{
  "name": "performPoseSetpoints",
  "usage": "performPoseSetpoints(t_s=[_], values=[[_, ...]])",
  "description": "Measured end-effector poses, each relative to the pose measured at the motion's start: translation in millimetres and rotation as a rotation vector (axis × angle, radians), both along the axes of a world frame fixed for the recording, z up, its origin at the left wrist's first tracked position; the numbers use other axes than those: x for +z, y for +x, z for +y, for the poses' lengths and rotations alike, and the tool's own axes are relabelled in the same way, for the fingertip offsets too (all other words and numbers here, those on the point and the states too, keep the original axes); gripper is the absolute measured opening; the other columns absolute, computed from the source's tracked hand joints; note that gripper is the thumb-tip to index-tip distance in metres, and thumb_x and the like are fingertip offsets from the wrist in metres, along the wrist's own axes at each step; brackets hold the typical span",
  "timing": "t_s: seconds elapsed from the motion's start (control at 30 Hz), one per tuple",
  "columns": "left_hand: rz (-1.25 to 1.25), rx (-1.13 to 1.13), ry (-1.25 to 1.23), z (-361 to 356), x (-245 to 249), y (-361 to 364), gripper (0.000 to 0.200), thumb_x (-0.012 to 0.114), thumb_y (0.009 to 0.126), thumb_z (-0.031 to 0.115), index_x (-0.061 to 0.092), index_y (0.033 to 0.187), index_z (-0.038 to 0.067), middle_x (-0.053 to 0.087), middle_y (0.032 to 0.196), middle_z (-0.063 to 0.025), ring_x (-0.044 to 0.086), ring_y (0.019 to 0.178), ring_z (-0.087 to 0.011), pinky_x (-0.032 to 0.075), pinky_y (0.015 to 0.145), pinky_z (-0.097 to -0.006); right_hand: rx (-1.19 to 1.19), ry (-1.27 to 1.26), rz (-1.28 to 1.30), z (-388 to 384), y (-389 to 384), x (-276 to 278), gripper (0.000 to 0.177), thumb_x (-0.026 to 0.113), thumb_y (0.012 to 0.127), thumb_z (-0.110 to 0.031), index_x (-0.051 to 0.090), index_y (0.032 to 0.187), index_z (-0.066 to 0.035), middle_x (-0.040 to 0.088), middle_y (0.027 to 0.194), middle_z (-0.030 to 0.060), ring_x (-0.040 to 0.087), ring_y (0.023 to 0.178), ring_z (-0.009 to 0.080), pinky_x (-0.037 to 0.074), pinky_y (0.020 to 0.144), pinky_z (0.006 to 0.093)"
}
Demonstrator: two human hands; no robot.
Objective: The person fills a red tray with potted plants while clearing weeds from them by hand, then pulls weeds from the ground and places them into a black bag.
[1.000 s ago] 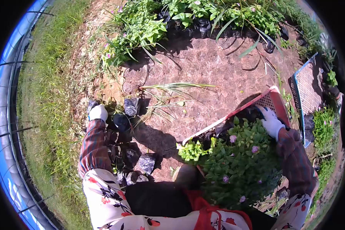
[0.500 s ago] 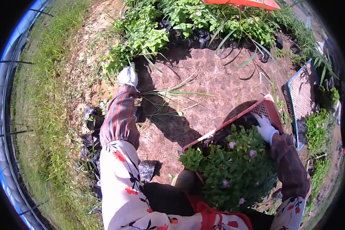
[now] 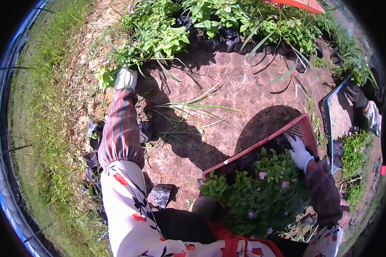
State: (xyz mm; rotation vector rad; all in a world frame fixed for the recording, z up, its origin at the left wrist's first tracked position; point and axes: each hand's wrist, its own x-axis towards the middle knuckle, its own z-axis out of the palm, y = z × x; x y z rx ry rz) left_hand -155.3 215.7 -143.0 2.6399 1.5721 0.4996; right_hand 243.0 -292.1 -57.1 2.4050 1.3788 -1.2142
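Observation:
My left hand (image 3: 126, 79), in a white glove, is closed at the near left end of a row of potted flowering plants (image 3: 169, 40). Its fingertips are hidden under the leaves of a flowering plant (image 3: 105, 79) with pink blooms, which has shifted together with the hand. At my right front stands a red crate (image 3: 255, 147), tilted, full of leafy plants (image 3: 261, 192) with pinkish-purple flowers in black bags. Inside its far right corner my right hand (image 3: 299, 153), gloved in white with blue fingertips, lies on the dark bags with fingers stretched out.
Another person's dark-gloved hand (image 3: 357, 95) is at a blue-rimmed crate (image 3: 341, 113) on the right. Long cut grass (image 3: 188, 105) lies on the brown ground sheet (image 3: 236, 81). A black bag (image 3: 161, 196) sits near my knees, and an orange object (image 3: 302, 5) stands behind the plants.
My left hand has moved left, and the pink-flowered plant beside it has shifted the same way. A co-worker's dark-gloved hand has come to the blue-rimmed crate. My right hand has stayed in the red crate.

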Motion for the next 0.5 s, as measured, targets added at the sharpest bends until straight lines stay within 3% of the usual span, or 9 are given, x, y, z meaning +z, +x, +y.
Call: performPoseSetpoints(t_s=[0.17,0.3,0.37,0.4,0.5], values=[[0.25,0.077,-0.097,21.0,-17.0,10.4,0.023,0.052,0.078,0.02,0.059,0.096,0.009,0.061,0.094,-0.0171,0.059,0.089,-0.0336,0.047,0.075,-0.0418,-0.014,-0.004,-0.001,2.1,-4.0,1.5,0.065,0.05,0.081,-0.005,0.024,0.138,-0.022,0.03,0.13,0.024,0.032,0.12,0.0407,0.028,0.102,0.0425],[0.342,-0.178,-0.054,-22.1,-7.0,6.0,0.023,0.049,0.081,0.023,0.059,0.096,0.009,0.061,0.095,-0.0165,0.058,0.09,-0.0344,0.047,0.076,-0.0426,0.023,0.046,-0.026,-1.8,-2.3,-2.5,0.062,0.05,0.082,-0.014,0.026,0.138,-0.019,0.034,0.127,0.0235,0.036,0.117,0.0398,0.029,0.101,0.0414],[0.261,-0.053,-0.18,-66.4,23.6,9.9,0.024,0.05,0.081,0.024,0.059,0.097,0.009,0.061,0.096,-0.0149,0.058,0.089,-0.0338,0.047,0.075,-0.0437,0.002,0.077,-0.017,-4.9,-5.9,-3.5,0.06,0.051,0.082,-0.017,0.028,0.137,-0.018,0.034,0.128,0.0233,0.035,0.118,0.0396,0.029,0.101,0.0412],[0.108,0.004,-0.063,-54.7,-16.9,-11.8,0.025,0.053,0.079,0.025,0.058,0.098,0.009,0.061,0.096,-0.016,0.058,0.089,-0.0344,0.046,0.074,-0.0446,0.003,0.131,-0.037,-5.4,-8.6,-2.8,0.06,0.051,0.081,-0.012,0.029,0.137,-0.018,0.037,0.124,0.0223,0.038,0.115,0.039,0.03,0.1,0.0411],[-0.111,0.258,-0.115,-77.8,34.9,-11.7,0.023,0.055,0.077,0.028,0.061,0.087,0.008,0.062,0.082,-0.0169,0.06,0.079,-0.0352,0.047,0.07,-0.0429,0.01,0.225,-0.032,-12.2,-8.6,-1.0,0.059,0.051,0.08,-0.009,0.032,0.135,-0.018,0.041,0.118,0.0216,0.04,0.111,0.0377,0.032,0.097,0.0412]])
